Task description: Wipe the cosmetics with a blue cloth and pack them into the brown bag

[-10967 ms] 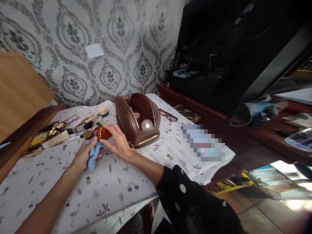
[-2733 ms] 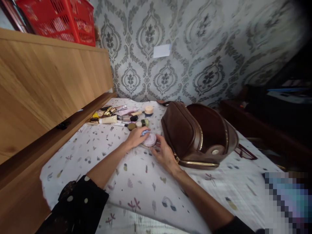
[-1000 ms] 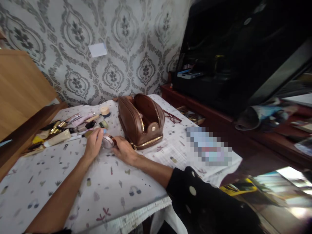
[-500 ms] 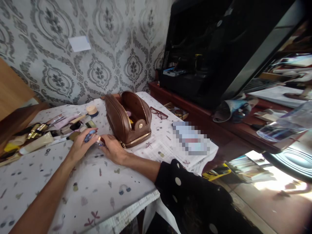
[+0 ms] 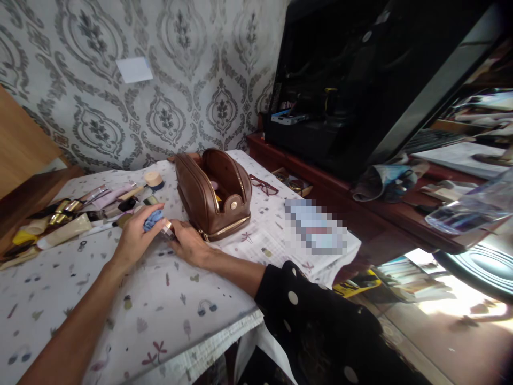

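Just left of the brown makeup bag (image 5: 196, 187), my two hands meet low over the patterned cloth. My left hand (image 5: 134, 232) is closed on a crumpled blue cloth (image 5: 153, 219), which bunches up between thumb and fingers. My right hand (image 5: 190, 245) grips a small cosmetic container (image 5: 167, 230) with a pale, shiny end and a darker part; its exact kind cannot be made out. The cloth and the container are very close together, and fingers hide whether they touch. The bag stands unzipped at the top, with a few small items showing inside.
Several makeup tubes, lipsticks and brushes lie in a heap at left, including a cream tube (image 5: 66, 232). A round beige-topped jar (image 5: 153, 180) stands behind. Red-framed glasses (image 5: 264, 185) and a blurred-out flat object (image 5: 315, 227) lie right of the bag. A black television (image 5: 352, 91) stands beyond.
The small container has turned slightly, showing more of its shiny end, and the blue cloth shows more between my fingers. The view has shifted a little; the bag stays put.
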